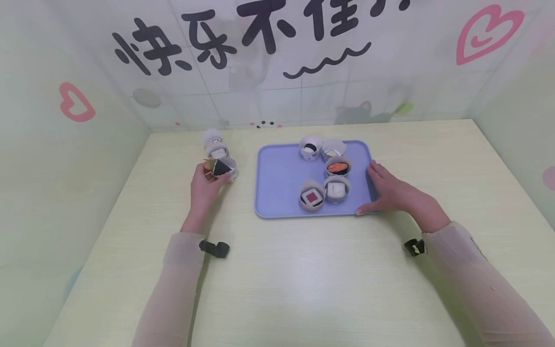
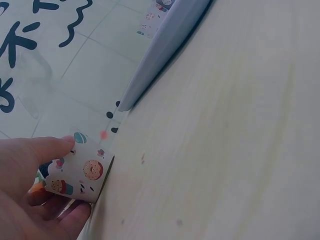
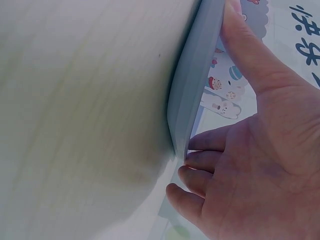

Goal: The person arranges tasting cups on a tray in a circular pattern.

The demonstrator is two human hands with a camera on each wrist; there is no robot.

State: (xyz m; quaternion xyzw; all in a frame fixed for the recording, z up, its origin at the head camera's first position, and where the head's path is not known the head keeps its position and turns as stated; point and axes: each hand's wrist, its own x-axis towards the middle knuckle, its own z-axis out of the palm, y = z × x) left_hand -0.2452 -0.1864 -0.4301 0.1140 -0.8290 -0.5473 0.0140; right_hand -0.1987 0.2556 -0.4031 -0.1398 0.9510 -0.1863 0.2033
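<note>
My left hand point(image 1: 205, 185) grips a printed paper cup point(image 2: 82, 170) at the left of the table. In the cup is a dark triangular rice ball point(image 1: 221, 167), with something green and orange beside it, partly hidden by the fingers. Behind stand two more cups, one with a white piece point(image 1: 218, 153). My right hand point(image 1: 392, 190) rests at the right end of a blue tray point(image 1: 277, 180), thumb at the front corner and fingers along the side edge. On the tray are several cups of sushi, among them an orange-topped piece point(image 1: 337, 167) and a red-centred roll point(image 1: 312, 197).
The pale wooden table point(image 1: 303, 270) meets a white wall point(image 1: 260, 106) with black lettering at the back. Side walls rise at left and right. Also on the tray are a white square piece point(image 1: 336, 189) and a black-wrapped piece point(image 1: 310, 147) in cups.
</note>
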